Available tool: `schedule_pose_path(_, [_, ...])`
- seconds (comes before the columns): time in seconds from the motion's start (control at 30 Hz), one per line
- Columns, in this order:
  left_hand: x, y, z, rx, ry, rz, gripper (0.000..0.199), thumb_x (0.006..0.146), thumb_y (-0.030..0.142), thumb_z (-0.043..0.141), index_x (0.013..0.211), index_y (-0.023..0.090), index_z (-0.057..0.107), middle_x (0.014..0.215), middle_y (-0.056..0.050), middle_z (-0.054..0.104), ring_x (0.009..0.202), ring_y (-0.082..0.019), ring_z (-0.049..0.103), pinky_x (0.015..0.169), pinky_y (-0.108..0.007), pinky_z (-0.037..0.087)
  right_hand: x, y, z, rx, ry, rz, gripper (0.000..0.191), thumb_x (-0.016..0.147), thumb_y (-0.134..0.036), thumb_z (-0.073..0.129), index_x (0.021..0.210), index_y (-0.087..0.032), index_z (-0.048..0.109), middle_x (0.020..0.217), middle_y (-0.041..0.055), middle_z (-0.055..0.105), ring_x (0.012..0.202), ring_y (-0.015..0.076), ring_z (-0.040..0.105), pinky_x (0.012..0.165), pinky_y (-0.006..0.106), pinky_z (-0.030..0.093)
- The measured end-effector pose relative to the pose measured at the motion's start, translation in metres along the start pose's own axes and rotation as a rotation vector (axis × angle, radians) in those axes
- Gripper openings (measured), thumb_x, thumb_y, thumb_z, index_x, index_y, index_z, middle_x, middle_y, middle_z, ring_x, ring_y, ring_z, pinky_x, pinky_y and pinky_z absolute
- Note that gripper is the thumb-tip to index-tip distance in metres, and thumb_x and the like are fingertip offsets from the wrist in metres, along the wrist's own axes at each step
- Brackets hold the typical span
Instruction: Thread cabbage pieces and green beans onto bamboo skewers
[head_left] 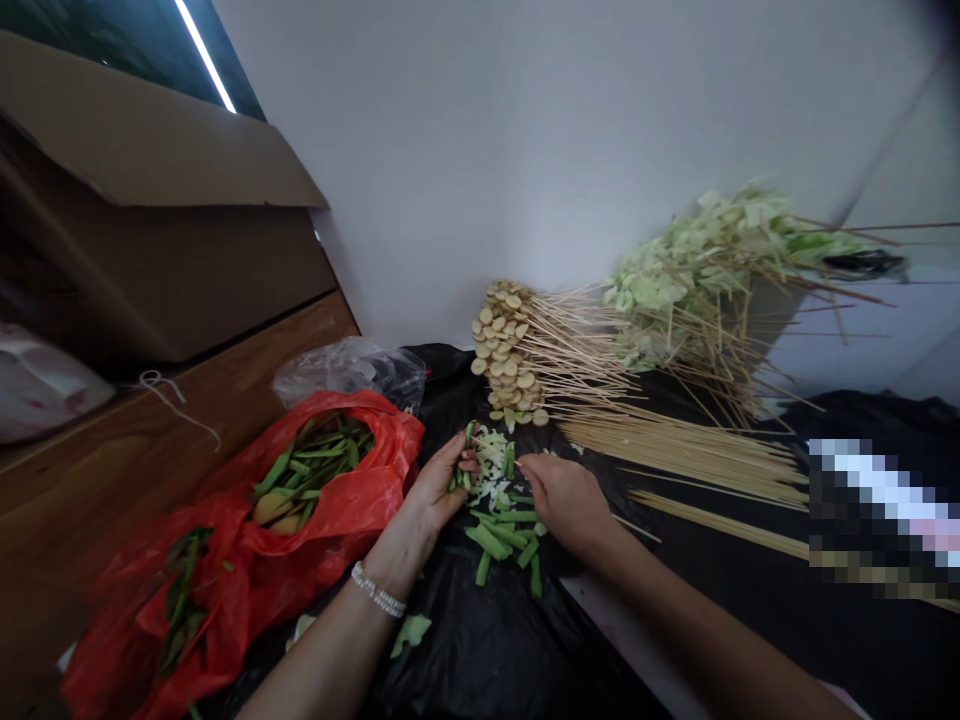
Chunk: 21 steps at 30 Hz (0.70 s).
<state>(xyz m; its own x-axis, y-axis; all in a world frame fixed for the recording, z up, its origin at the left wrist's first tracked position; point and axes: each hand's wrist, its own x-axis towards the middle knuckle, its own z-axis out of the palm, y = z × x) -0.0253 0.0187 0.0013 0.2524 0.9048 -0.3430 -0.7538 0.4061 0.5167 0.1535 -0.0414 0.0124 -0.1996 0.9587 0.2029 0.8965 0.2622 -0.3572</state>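
Note:
My left hand (439, 485), with a beaded bracelet at the wrist, is closed around several cut green vegetable pieces (462, 478). To its right, my right hand (566, 498) pinches a bamboo skewer (637, 528), whose shaft comes out behind the hand. A green piece (509, 460) is at the skewer's front end; whether the point runs through it I cannot tell. Below and between the hands lies a loose pile of cut green stalks (499, 535) on black plastic (480, 640). Pale shredded bits (492, 455) are scattered just beyond the fingers.
Skewered round slices (506, 345) are stacked by the wall, with leafy skewers (697, 260) to their right. Bare skewers (697, 455) lie at right. At left are a red plastic bag (337, 520) of green vegetables, a clear bag (352, 368) and a cardboard box (165, 270).

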Motion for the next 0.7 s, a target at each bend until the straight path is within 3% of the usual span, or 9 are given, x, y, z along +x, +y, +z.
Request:
schedule_pose_path(0.37, [0.001, -0.006, 0.001, 0.012, -0.048, -0.008, 0.01, 0.083, 0.008, 0.062, 0.093, 0.007, 0.064, 0.073, -0.001, 0.054, 0.048, 0.0, 0.045, 0.038, -0.005, 0.036, -0.001, 0.002, 0.004, 0.02, 0.02, -0.017, 0.027, 0.095, -0.021, 0.035, 0.095, -0.022, 0.062, 0.094, 0.0034, 0.069, 0.088, 0.0159, 0.063, 0.071, 0.024, 0.038])
schedule_pose_path(0.7, [0.0, -0.012, -0.003, 0.203, -0.126, 0.054, 0.027, 0.07, 0.016, 0.078, 0.093, 0.009, 0.067, 0.073, 0.001, 0.053, 0.048, 0.002, 0.039, 0.038, -0.005, 0.03, -0.002, 0.002, 0.005, 0.042, 0.054, -0.04, 0.026, 0.095, -0.019, 0.035, 0.089, -0.021, 0.06, 0.09, 0.0029, 0.068, 0.084, 0.0153, 0.062, 0.07, 0.024, 0.036])
